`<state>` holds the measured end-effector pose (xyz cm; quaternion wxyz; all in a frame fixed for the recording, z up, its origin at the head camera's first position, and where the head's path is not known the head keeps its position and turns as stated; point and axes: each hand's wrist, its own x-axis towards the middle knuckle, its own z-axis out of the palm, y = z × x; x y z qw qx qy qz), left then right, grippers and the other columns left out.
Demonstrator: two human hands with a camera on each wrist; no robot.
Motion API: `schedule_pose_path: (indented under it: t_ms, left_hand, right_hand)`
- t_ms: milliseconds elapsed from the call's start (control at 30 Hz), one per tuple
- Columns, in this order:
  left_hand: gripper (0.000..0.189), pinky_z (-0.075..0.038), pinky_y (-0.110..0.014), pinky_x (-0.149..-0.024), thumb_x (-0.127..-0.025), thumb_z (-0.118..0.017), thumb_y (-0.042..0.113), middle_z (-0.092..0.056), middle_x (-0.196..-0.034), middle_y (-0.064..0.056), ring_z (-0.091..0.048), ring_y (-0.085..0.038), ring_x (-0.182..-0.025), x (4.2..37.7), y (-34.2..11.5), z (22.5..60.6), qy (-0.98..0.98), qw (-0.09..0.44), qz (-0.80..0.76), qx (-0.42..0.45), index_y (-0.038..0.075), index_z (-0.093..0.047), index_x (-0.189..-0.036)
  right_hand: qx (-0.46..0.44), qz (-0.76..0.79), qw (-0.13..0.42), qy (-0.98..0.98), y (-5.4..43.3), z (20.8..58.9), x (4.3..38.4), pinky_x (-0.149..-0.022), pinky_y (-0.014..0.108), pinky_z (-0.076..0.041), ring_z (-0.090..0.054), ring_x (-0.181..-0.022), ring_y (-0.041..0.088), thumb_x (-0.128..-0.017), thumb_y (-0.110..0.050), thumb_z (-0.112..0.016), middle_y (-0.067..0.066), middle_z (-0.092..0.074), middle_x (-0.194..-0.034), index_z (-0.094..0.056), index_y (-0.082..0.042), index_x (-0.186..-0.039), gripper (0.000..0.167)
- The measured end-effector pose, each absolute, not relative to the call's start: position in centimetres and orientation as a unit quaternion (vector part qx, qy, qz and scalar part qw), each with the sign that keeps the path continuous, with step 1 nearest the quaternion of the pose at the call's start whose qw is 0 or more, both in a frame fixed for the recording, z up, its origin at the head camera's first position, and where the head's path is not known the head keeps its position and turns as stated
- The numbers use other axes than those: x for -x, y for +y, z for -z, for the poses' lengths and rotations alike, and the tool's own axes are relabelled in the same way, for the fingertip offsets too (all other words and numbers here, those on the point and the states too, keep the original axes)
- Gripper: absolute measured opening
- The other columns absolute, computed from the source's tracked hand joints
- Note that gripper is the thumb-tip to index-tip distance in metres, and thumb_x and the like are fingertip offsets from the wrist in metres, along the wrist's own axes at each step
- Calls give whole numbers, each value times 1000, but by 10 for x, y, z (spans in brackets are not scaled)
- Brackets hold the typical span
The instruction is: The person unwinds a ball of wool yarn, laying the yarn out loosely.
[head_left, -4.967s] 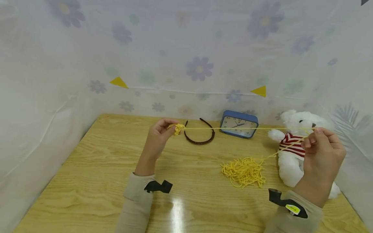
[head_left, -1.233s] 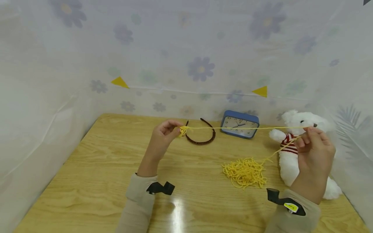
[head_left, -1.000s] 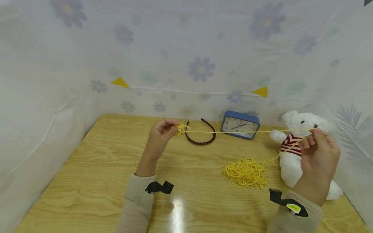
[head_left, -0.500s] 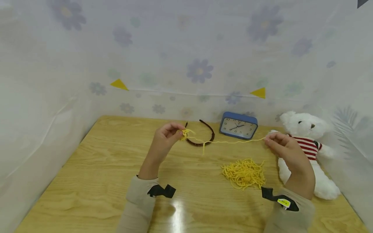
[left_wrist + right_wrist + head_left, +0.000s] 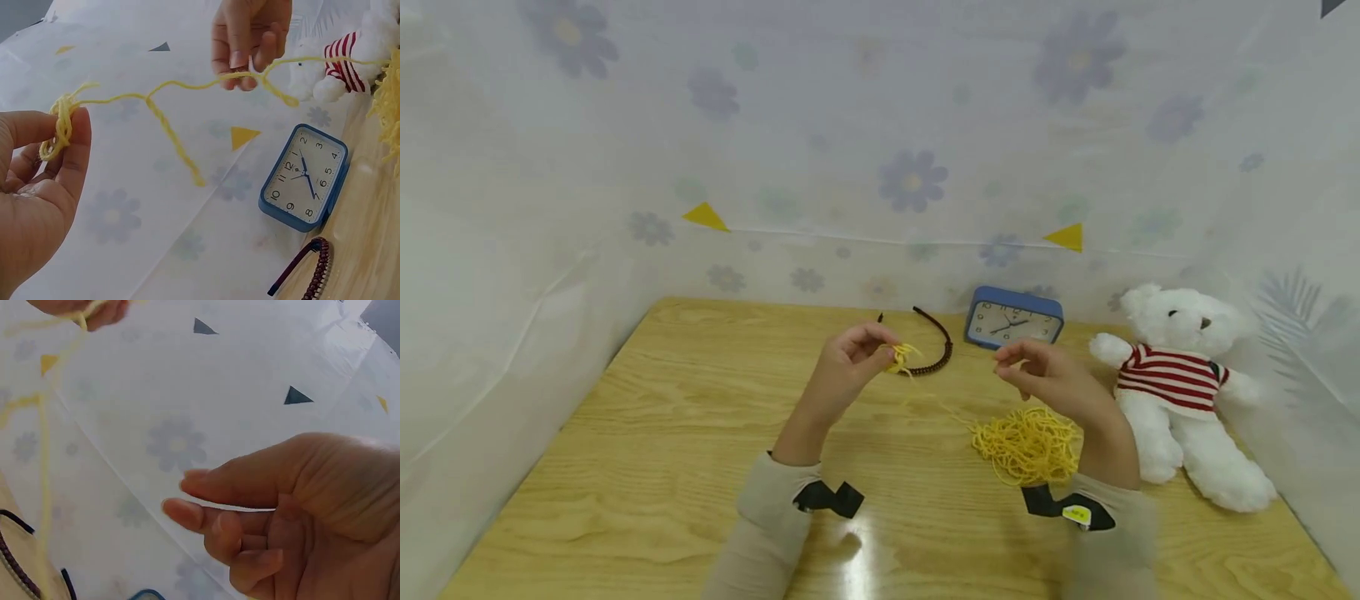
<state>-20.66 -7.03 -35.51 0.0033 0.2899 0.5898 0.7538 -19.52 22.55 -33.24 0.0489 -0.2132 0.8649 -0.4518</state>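
My left hand (image 5: 842,383) pinches a small looped bundle of yellow yarn (image 5: 901,357) between thumb and fingers above the table. From it a yarn strand (image 5: 175,150) with short knotted tails trails off; in the head view it sags toward the loose yellow yarn pile (image 5: 1030,446). My right hand (image 5: 1060,379) hovers above that pile, in front of the clock. Its thumb and loosely bent fingers (image 5: 181,514) stand slightly apart with nothing between them in the right wrist view. The left wrist view has the strand crossing at the right fingertips.
A blue alarm clock (image 5: 1018,313) stands at the table's back, partly covered by the right hand. Left of it lies a dark beaded headband (image 5: 943,360). A white teddy bear (image 5: 1180,379) in a striped shirt sits at the right. Flowered sheeting (image 5: 820,150) surrounds the wooden table (image 5: 647,467).
The right hand has come left from beside the bear and let go of the strand, which was taut and now hangs slack. The left hand has shifted slightly right, keeping the bundle.
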Motion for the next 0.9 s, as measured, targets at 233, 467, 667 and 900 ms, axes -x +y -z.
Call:
schedule_pose_path:
  t_ms: [233,467,667,900]
  left_hand:
    - [16,-51,-22,-73,-93,-54,-5,-59,-93,-2,-58,-10,-82,206,-64,357,588,0,-749,-305,-15,-55,-104]
    - [16,-51,-23,-74,-94,-53,-2,-58,-95,-3,-59,-12,-83,204,-63,357,589,2,-750,-301,-14,-54,-106]
    - [17,-51,-21,-74,-93,-53,-5,-58,-95,-2,-58,-10,-84,206,-67,358,588,-7,-757,-287,-16,-53,-107]
    - [17,-51,-22,-75,-93,-54,-5,-58,-97,-2,-58,-10,-86,207,-72,354,594,-9,-761,-260,-14,-54,-108]
  right_hand:
    - [294,541,76,784,180,335,195,-47,29,-39,-54,-62,16,-98,-6,-51,15,-60,-109,-55,5,-118,24]
    - [291,609,141,724,148,342,191,-51,25,-40,-54,-63,13,-98,-11,-53,7,-65,-105,-52,6,-118,27]
    - [282,612,130,727,143,340,188,-49,25,-38,-42,-53,15,-97,-10,-54,1,-53,-69,-60,-5,-100,9]
    - [258,630,26,732,166,329,184,-49,34,-34,-34,-50,20,-97,-7,-53,1,-42,-61,-65,-12,-93,14]
